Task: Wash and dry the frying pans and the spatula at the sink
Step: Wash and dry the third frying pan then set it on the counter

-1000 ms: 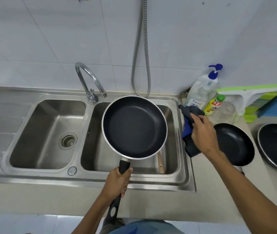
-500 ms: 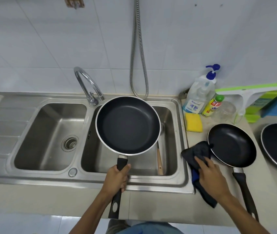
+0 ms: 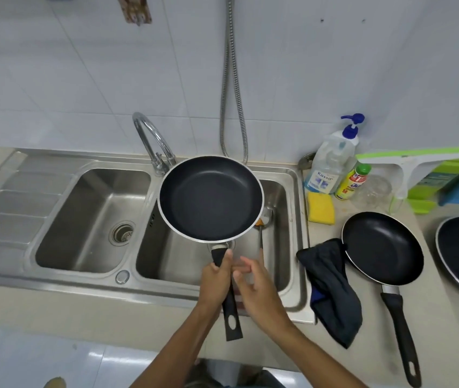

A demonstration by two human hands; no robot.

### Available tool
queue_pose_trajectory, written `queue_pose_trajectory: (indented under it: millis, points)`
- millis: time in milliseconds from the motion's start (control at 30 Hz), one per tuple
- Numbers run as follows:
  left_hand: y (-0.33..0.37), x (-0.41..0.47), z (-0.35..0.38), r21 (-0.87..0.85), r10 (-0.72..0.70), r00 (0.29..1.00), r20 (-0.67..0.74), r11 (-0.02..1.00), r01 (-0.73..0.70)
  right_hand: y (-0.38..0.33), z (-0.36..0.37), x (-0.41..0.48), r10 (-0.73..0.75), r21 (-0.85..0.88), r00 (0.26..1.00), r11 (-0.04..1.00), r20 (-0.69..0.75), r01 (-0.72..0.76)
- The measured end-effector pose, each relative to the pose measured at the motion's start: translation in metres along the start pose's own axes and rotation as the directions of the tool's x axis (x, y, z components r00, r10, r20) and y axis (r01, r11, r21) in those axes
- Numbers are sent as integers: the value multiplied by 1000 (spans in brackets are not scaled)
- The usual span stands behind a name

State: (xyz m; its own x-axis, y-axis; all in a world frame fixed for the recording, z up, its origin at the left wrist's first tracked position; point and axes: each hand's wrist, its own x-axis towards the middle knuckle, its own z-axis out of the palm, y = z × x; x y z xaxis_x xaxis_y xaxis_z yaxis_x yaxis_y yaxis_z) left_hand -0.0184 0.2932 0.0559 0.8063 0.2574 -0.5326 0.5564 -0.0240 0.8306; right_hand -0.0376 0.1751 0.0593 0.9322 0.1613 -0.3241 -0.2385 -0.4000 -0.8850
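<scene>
Frying pan (image 3: 211,198) is held above the right basin of the sink (image 3: 88,161), inside facing up. Left hand (image 3: 217,278) grips its handle (image 3: 229,309) close to the bowl. Right hand (image 3: 256,284) is open, fingers spread and blurred, just beside the handle at 3 o'clock; contact cannot be told. Long axis runs 12 to 6: bowl at 12 from the hands, free handle end pointing to 6. Cloth (image 3: 331,287) lies on the table (image 3: 446,317) at 3 o'clock, nearer the right hand.
</scene>
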Motion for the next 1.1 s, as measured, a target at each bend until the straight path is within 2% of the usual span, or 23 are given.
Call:
queue_pose_trajectory:
  millis: [100, 167, 267, 300, 533, 800, 967, 1100]
  points:
    - [4, -5, 8, -53, -7, 1000, -26, 999, 5, 5, 5, 1, 55, 34, 996, 998, -70, -53]
    - [2, -6, 8, -67, -3, 1000, -13, 998, 2, 6, 8, -6, 109, 76, 994, 991, -23, -107]
    - [2, -14, 6, -57, 11, 1000, 26, 998, -10, 3, 15, -27, 191, 289, 970, 930, 149, -228]
    - [1, -16, 6, -55, 15, 999, 50, 998, -13, 3, 18, -32, 186, 307, 968, 923, 167, -230]
    - [-21, -27, -8, -79, 36, 991, 129, 997, -25, 7, 42, -60, 37, 203, 999, 978, 32, -42]
    - [-39, -41, -23, -62, 159, 953, 260, 987, -148, 18, 59, -90, 42, 157, 993, 987, -114, -24]
    - [-42, -49, -13, 28, 218, 906, 362, 969, -244, 15, 38, -110, -29, 92, 988, 995, -150, 43]
    - [-34, -75, 13, -16, 287, 873, 393, 952, -306, 25, 9, -126, -56, 67, 980, 995, -189, 70]
